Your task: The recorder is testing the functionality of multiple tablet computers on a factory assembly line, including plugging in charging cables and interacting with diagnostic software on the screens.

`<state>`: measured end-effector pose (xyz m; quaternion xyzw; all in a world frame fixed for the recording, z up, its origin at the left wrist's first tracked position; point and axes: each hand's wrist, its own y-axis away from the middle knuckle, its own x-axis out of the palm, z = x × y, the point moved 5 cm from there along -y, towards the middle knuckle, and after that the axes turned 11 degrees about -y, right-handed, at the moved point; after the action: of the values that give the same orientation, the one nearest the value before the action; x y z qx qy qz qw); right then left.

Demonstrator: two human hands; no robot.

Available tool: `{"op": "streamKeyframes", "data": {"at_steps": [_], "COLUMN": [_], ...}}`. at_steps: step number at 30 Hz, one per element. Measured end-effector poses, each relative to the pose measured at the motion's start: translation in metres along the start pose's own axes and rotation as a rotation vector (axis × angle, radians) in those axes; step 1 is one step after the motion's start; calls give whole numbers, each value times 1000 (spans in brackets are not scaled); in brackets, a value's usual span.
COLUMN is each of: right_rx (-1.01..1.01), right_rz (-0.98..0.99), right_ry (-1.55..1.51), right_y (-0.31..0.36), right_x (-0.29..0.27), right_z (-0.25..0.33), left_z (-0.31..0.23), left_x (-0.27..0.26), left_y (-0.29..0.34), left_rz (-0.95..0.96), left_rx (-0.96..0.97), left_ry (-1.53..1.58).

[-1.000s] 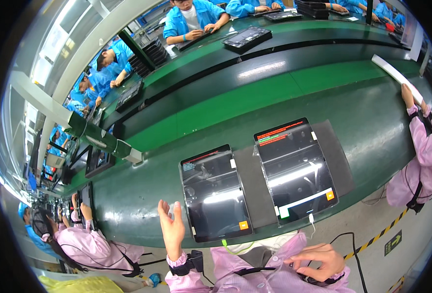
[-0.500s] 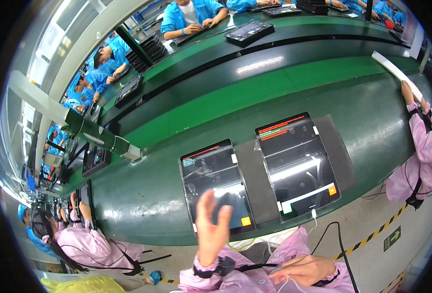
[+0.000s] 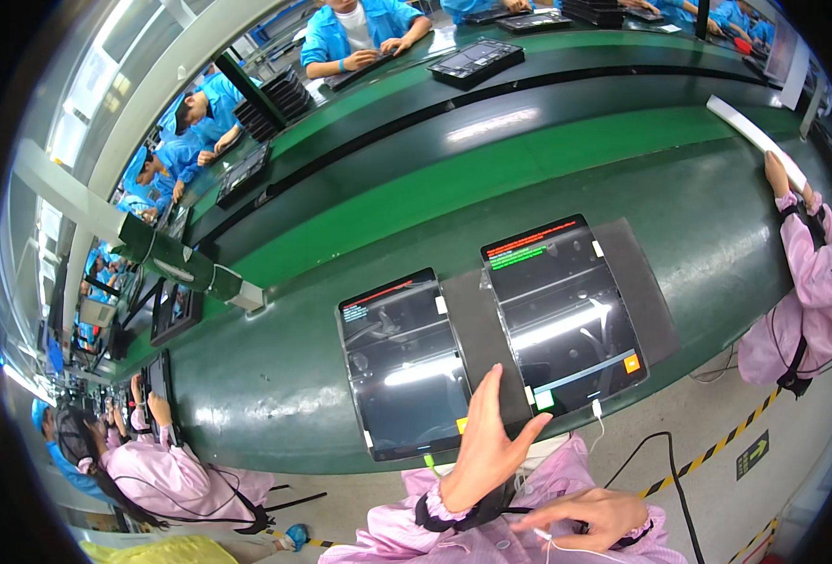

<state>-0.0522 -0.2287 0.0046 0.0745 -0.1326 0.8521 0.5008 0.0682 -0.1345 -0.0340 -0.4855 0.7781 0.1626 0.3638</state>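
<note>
Between two tablets [image 3: 407, 362], the left hand [image 3: 491, 446] hovers open.

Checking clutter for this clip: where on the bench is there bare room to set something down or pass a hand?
Bare room: the dark green top left of the left tablet, and the belt beyond both tablets. Crowded: the near edge, where the left hand is raised over the dark mat between the left tablet and right tablet, amid cables.

A green conveyor belt [image 3: 566, 141] crosses from nine o'clock to two o'clock. Workers in blue coats [image 3: 355, 28] sit beyond it at twelve. A co-worker in a pink sleeve [image 3: 816, 273] stands at three o'clock, another in pink [image 3: 167, 475] at eight o'clock.
</note>
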Motion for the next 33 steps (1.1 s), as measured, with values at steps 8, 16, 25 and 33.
{"op": "streamKeyframes", "data": {"at_steps": [8, 16, 25, 33], "right_rx": [-188, 32, 2, 6], "right_rz": [-1346, -1515, -1474, -1413], "right_ry": [554, 616, 705, 851], "right_y": [52, 56, 45, 25], "right_x": [-107, -186, -134, -107], "right_z": [-2, -31, -36, -41], "left_z": [80, 145, 182, 196], "left_x": [-98, -104, -130, -143], "left_y": [13, 28, 48, 53], "left_rz": [-505, -257, -315, -360], "left_rx": [-333, -528, -477, -472], "left_ry": [144, 247, 283, 300]}}
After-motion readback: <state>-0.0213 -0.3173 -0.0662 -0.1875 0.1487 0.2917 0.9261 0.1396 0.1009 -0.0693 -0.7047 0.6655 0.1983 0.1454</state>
